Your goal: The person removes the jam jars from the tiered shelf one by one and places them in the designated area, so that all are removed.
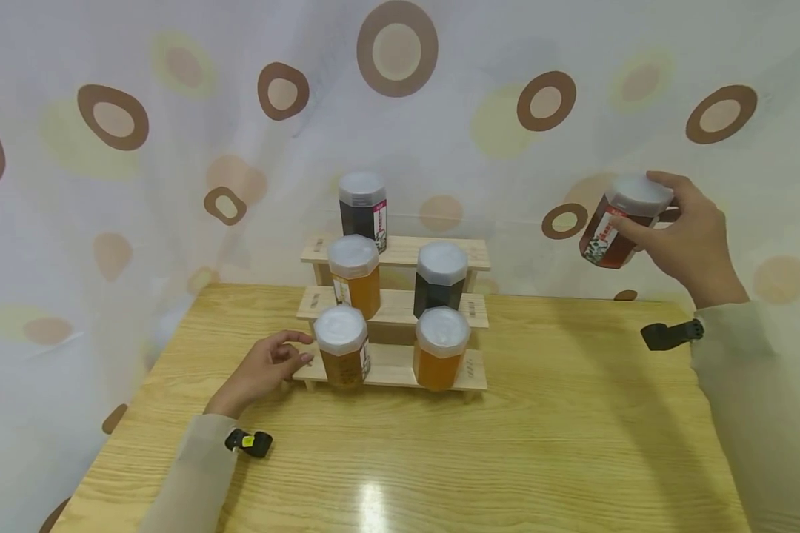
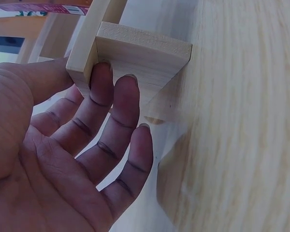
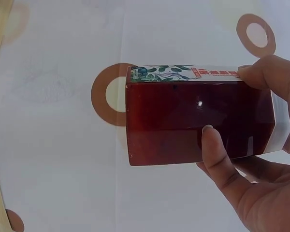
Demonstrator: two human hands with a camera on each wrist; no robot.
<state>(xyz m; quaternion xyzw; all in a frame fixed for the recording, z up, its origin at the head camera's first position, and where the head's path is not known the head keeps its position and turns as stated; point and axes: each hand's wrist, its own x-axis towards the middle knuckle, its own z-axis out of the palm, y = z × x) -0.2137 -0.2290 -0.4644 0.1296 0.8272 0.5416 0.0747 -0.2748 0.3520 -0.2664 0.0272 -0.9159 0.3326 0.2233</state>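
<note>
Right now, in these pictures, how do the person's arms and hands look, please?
The left sleeve and the right sleeve are long and pale beige. The left wrist device is black with a yellow-green patch; the right wrist device is black, no patch visible. The left hand and the right hand are bare, without gloves.

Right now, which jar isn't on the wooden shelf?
The dark red jar, held up in the right hand; the other five jars all stand on the wooden shelf.

Indoor nook, perhaps in a home, wood-grain table [image 1: 547, 422], creased circle-patterned sheet [image 1: 453, 148] behind
</note>
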